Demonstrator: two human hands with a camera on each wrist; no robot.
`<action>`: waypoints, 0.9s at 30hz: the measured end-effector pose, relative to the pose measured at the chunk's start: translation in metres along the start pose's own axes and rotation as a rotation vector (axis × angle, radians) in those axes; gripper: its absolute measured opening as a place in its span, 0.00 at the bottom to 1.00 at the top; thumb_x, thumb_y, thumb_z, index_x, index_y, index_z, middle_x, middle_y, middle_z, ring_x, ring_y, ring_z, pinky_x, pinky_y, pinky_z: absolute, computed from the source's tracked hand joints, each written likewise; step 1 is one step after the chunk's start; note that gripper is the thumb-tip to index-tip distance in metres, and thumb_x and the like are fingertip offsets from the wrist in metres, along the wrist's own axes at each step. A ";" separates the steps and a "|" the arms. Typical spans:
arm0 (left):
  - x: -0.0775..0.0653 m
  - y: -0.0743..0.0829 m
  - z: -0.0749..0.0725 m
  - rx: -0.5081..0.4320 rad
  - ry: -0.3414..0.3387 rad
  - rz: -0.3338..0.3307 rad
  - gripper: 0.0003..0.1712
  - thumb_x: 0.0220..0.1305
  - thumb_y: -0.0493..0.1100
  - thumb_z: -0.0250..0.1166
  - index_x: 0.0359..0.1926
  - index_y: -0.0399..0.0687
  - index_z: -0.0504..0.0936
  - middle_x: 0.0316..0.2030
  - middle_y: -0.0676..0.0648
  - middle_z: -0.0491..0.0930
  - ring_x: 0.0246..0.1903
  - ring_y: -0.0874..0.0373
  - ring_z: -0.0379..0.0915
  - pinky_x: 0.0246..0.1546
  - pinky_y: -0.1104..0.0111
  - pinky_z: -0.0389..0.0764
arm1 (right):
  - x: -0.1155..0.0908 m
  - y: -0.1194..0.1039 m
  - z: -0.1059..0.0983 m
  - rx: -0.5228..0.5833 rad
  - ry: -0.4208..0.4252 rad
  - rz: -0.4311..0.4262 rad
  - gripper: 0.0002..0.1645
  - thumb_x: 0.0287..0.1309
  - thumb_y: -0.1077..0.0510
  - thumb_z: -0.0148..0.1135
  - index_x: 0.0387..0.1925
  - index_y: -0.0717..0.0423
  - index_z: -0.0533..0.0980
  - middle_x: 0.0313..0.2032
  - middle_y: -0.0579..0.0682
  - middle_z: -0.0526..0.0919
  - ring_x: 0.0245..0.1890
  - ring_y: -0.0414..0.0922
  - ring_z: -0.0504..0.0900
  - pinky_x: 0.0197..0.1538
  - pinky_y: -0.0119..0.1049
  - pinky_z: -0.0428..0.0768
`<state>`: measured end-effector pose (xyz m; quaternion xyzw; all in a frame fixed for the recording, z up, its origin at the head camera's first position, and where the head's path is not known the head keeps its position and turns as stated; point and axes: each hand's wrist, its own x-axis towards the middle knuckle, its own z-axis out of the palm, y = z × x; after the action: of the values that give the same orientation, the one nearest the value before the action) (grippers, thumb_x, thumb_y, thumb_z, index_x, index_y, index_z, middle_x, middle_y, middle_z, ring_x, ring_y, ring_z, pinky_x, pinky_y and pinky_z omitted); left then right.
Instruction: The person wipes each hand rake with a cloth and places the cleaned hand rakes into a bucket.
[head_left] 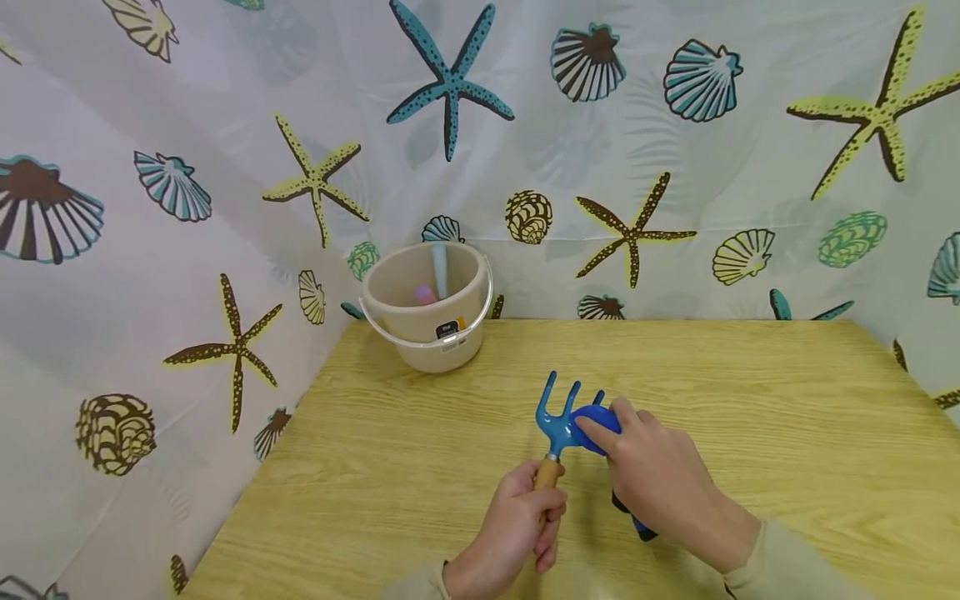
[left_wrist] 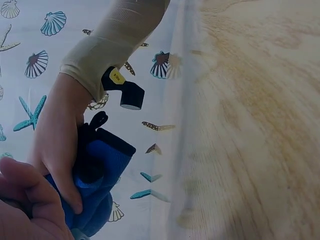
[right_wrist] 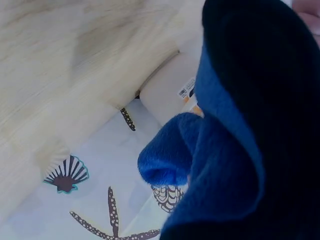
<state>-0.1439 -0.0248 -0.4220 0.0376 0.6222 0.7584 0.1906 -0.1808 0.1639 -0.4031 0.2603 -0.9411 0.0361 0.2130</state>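
Note:
Above the table, my left hand point(head_left: 517, 512) grips the wooden handle of a small garden hand fork point(head_left: 558, 429) with a blue metal head and upright tines. My right hand point(head_left: 667, 475) pinches a fuzzy blue cloth point(head_left: 596, 423) against the right side of the fork's head, partly covering it. Below the right palm hangs the rest of the cloth, with black edging. The left wrist view shows the black loop on the cloth point(left_wrist: 107, 160) and the curled fingers point(left_wrist: 35, 192) of the left hand. Folds of cloth point(right_wrist: 215, 170) hide most of the right hand in the right wrist view.
A beige bucket point(head_left: 408, 337) with a white handle stands at the table's back left corner. Inside it are a light blue stick point(head_left: 440, 271) and something pink point(head_left: 425, 294). Behind the wooden table point(head_left: 360, 467) hangs a curtain point(head_left: 487, 192) printed with shells and starfish.

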 end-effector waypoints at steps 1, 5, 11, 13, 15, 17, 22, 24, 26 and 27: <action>0.000 0.000 0.000 -0.004 -0.003 0.000 0.15 0.58 0.32 0.53 0.48 0.35 0.67 0.12 0.52 0.63 0.04 0.61 0.53 0.00 0.74 0.62 | -0.001 0.000 -0.001 0.015 -0.009 0.000 0.31 0.41 0.61 0.71 0.52 0.44 0.80 0.41 0.60 0.76 0.28 0.51 0.79 0.12 0.38 0.80; -0.001 0.001 0.000 -0.022 -0.023 0.001 0.15 0.58 0.31 0.54 0.48 0.35 0.66 0.13 0.52 0.63 0.04 0.62 0.53 0.00 0.74 0.61 | -0.002 0.007 -0.001 0.032 -0.019 -0.014 0.31 0.42 0.60 0.70 0.53 0.42 0.80 0.41 0.59 0.76 0.30 0.49 0.79 0.13 0.37 0.80; -0.003 0.001 0.000 -0.049 -0.048 -0.024 0.16 0.59 0.31 0.54 0.48 0.34 0.66 0.15 0.52 0.63 0.04 0.63 0.52 -0.01 0.75 0.60 | -0.002 0.020 0.007 -0.058 0.062 -0.062 0.31 0.40 0.62 0.71 0.51 0.45 0.79 0.42 0.61 0.76 0.33 0.56 0.79 0.15 0.44 0.82; -0.004 0.001 -0.001 -0.053 -0.044 -0.038 0.15 0.59 0.32 0.54 0.48 0.34 0.66 0.15 0.52 0.63 0.04 0.63 0.52 -0.01 0.75 0.60 | -0.001 0.022 0.009 -0.095 0.099 -0.088 0.30 0.41 0.62 0.72 0.51 0.47 0.79 0.42 0.62 0.75 0.34 0.59 0.78 0.17 0.47 0.84; -0.004 0.002 -0.002 -0.053 -0.039 -0.047 0.15 0.60 0.32 0.54 0.49 0.35 0.67 0.15 0.52 0.63 0.04 0.62 0.52 0.00 0.75 0.60 | -0.001 0.024 0.009 -0.152 0.133 -0.120 0.29 0.43 0.60 0.73 0.52 0.51 0.79 0.43 0.65 0.75 0.35 0.61 0.77 0.19 0.49 0.84; -0.005 0.002 -0.002 -0.051 -0.040 -0.049 0.15 0.60 0.32 0.54 0.49 0.35 0.67 0.15 0.53 0.63 0.04 0.62 0.52 0.00 0.75 0.60 | -0.002 0.025 0.009 -0.187 0.157 -0.137 0.29 0.44 0.59 0.73 0.53 0.53 0.79 0.45 0.67 0.75 0.36 0.64 0.76 0.21 0.51 0.85; -0.006 0.003 -0.001 -0.039 -0.038 -0.030 0.15 0.59 0.32 0.54 0.49 0.35 0.66 0.14 0.52 0.62 0.04 0.62 0.51 0.00 0.75 0.60 | -0.005 0.024 0.008 -0.130 0.120 -0.095 0.30 0.43 0.59 0.73 0.53 0.50 0.79 0.45 0.66 0.76 0.36 0.63 0.77 0.20 0.51 0.84; -0.006 0.003 -0.001 -0.038 -0.036 -0.020 0.15 0.59 0.32 0.53 0.48 0.34 0.66 0.14 0.52 0.63 0.04 0.62 0.51 -0.01 0.75 0.60 | -0.006 0.020 0.006 -0.080 0.071 -0.052 0.30 0.42 0.60 0.72 0.53 0.47 0.79 0.43 0.63 0.76 0.35 0.59 0.78 0.18 0.49 0.84; -0.005 0.002 0.000 -0.039 -0.034 -0.015 0.15 0.60 0.32 0.53 0.48 0.35 0.66 0.15 0.52 0.63 0.04 0.62 0.51 -0.01 0.75 0.60 | -0.007 0.015 0.003 -0.025 0.025 -0.018 0.30 0.42 0.61 0.70 0.52 0.45 0.80 0.41 0.59 0.76 0.33 0.55 0.79 0.16 0.45 0.83; -0.004 0.002 0.000 -0.040 -0.033 -0.016 0.15 0.60 0.32 0.53 0.49 0.35 0.66 0.15 0.52 0.63 0.05 0.62 0.52 -0.01 0.75 0.60 | -0.007 0.013 0.001 0.000 0.006 -0.005 0.30 0.42 0.61 0.70 0.52 0.44 0.80 0.41 0.58 0.76 0.32 0.53 0.79 0.16 0.43 0.83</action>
<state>-0.1407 -0.0263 -0.4192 0.0413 0.6041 0.7683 0.2076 -0.1825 0.1782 -0.4067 0.2627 -0.9397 0.0366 0.2158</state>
